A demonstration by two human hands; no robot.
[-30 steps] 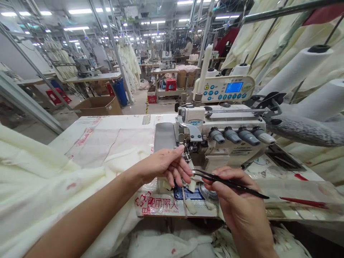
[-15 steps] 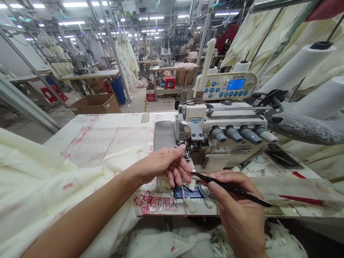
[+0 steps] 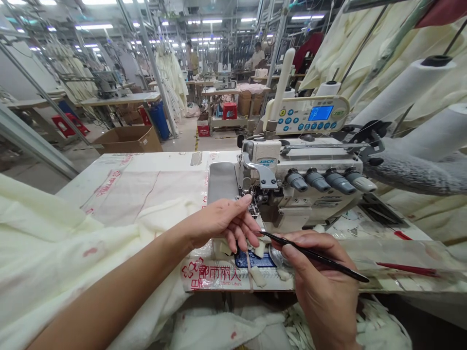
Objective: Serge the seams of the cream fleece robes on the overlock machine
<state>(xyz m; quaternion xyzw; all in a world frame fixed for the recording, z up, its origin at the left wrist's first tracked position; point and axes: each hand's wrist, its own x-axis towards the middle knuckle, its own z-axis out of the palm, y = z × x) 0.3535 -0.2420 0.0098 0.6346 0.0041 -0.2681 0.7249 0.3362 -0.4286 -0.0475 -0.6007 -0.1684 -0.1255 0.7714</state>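
My right hand holds black tweezers between thumb and fingers, the pointed tip aimed left. Palm up, my left hand hangs in front of the needle area with its fingers loosely apart. Its fingertips are at the tweezers' tip; whether they touch I cannot tell. Just behind both hands stands a white overlock sewing machine. Below the fingers, small cream fabric scraps lie by a blue plate. Cream fabric is heaped under and beside my left forearm.
Red tweezers lie at the table's right. A control panel sits above the machine, and thread cones stand at right. Offcuts hang below the table edge. Beyond the table are a cardboard box and distant people.
Both hands keep nearly the same pose, with the tweezers' tip still at the left fingertips. The view has shifted very slightly.
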